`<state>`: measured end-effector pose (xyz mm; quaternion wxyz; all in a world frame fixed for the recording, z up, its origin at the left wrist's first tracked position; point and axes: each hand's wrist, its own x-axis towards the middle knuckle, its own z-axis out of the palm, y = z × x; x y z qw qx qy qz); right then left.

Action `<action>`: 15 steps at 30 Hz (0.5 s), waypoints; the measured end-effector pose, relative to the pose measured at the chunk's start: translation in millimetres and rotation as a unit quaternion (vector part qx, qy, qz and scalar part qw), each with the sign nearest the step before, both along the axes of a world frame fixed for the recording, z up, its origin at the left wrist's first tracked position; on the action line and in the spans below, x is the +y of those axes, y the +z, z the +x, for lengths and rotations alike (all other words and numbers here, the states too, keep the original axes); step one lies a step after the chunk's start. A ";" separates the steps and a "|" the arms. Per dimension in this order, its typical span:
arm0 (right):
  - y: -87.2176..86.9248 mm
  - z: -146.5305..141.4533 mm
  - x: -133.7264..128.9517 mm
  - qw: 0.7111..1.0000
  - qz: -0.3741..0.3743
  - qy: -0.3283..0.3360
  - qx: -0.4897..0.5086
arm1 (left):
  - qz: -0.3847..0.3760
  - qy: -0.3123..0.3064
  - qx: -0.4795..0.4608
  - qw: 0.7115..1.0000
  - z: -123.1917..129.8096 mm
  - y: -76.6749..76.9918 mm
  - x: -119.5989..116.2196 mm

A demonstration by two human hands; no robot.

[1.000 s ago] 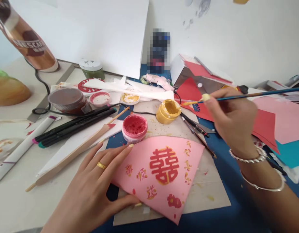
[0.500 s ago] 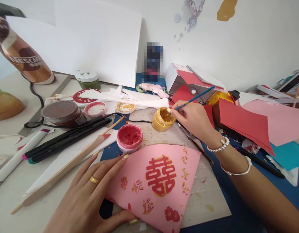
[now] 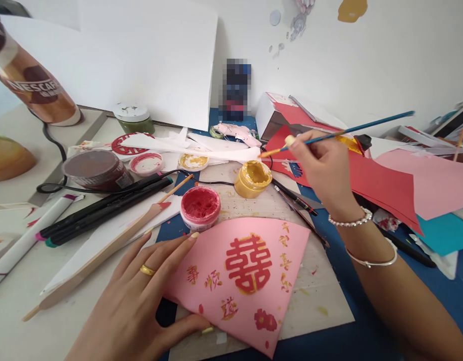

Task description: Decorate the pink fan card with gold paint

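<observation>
A blue paintbrush with a yellow, paint-covered tip is pinched in my right hand, raised to the right of the open yellow paint jar. My left hand lies spread, its fingertips and thumb on the left side of a pink fan-shaped paper. Red and gold painted characters and a red flower cover the paper. Just above its upper left edge stands an open jar of red paint.
A wooden stick tool, black markers and a lidded brown jar lie left. Red paper and pink paper are at the right. A bottle stands back left.
The brush has come out of the yellow paint jar. My right hand has moved up and right with it, and the brush is tilted flatter. My left hand stays on the paper.
</observation>
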<state>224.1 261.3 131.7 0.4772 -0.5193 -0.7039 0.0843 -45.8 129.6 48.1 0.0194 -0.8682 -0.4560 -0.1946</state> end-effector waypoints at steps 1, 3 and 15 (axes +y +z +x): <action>7.1 1.0 1.3 0.997 0.002 -0.005 0.072 | -0.002 0.001 -0.004 1.000 0.2 0.4 0.3; 25.7 5.8 5.1 0.977 -0.011 -0.003 0.214 | -0.006 0.008 -0.011 1.000 0.6 1.3 0.7; 67.8 38.5 -2.6 0.920 -0.050 0.096 0.377 | -0.030 0.020 -0.015 0.999 0.1 -2.2 0.8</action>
